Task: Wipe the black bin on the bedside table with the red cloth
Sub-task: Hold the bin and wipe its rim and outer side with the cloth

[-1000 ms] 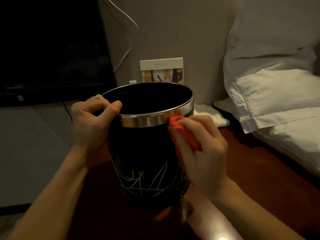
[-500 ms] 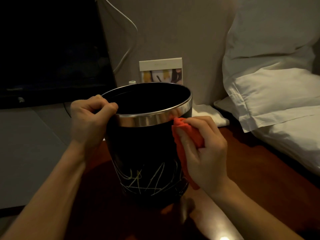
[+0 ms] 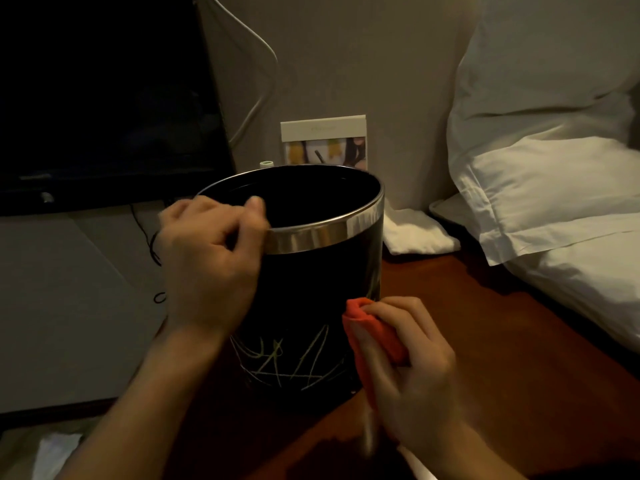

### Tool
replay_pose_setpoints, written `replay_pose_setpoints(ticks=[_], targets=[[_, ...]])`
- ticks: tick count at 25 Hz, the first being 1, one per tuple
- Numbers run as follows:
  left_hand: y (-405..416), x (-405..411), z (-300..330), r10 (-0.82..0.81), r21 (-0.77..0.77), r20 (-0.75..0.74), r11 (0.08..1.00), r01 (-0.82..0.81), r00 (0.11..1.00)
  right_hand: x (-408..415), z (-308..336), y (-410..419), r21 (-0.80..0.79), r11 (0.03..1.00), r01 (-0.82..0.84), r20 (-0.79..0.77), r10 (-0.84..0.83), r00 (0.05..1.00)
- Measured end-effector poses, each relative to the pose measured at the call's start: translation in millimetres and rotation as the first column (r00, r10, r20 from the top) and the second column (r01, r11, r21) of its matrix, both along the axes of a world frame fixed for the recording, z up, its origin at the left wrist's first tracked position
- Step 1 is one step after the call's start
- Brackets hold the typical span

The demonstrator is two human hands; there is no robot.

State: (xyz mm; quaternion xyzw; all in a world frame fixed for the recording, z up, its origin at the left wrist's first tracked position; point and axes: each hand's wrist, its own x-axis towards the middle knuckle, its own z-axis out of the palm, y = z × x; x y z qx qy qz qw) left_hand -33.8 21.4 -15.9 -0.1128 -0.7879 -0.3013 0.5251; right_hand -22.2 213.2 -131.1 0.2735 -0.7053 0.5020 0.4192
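The black bin [image 3: 311,282] with a shiny metal rim and pale scribble lines low on its side stands upright on the dark red bedside table [image 3: 502,358]. My left hand [image 3: 207,265] grips the rim at the bin's left side. My right hand [image 3: 412,368] holds the bunched red cloth [image 3: 374,334] pressed against the lower right side of the bin, close to the scribble lines.
White pillows [image 3: 554,168] lie close on the right. A folded white cloth [image 3: 412,233] and a small card [image 3: 323,142] sit behind the bin against the wall. A dark screen [image 3: 104,98] fills the left, with cables hanging beside it.
My right hand has slid the red cloth down from just under the metal rim to the bin's lower right side. My left hand shifted slightly along the rim.
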Motion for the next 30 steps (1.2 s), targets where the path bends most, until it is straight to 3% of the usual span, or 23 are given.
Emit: replay_pose_setpoints(ticks=[3, 9, 15, 21, 23, 26, 30], targets=[[43.6, 11.8, -2.4, 0.06, -0.149, 0.018, 0.987, -0.057, 0.998, 3.5, 0.8, 5.2, 0.007, 1.0, 0.017, 0.007, -0.017, 1.0], [38.9, 5.4, -0.4, -0.005, -0.113, 0.033, 0.994, 0.009, 0.999, 6.8, -4.3, 14.1, -0.022, 0.998, 0.065, 0.043, -0.064, 0.997], [2.2, -1.5, 0.4, -0.181, 0.016, 0.016, 0.983, 0.181, 0.983, 3.8, 2.1, 5.9, -0.012, 0.999, 0.037, 0.037, -0.037, 0.999], [-30.9, -16.9, 4.3, -0.386, 0.288, 0.047, 0.888, 0.358, 0.921, 3.0, 5.5, 3.6, 0.003, 0.999, 0.045, -0.001, -0.045, 0.999], [-30.4, -15.4, 4.2, -0.315, 0.25, 0.032, 0.921, 0.297, 0.949, 1.6, 10.7, 4.6, 0.004, 0.999, 0.052, -0.014, -0.052, 0.999], [-16.4, -5.8, -5.8, -0.146, 0.046, -0.035, 0.988, 0.148, 0.989, -5.5, 26.1, 8.7, -0.02, 0.995, 0.102, -0.058, -0.103, 0.993], [-11.2, -6.2, -8.0, -0.223, 0.08, -0.032, 0.971, 0.225, 0.974, -13.1, 39.4, 18.6, -0.152, 0.972, 0.178, 0.002, -0.18, 0.984]])
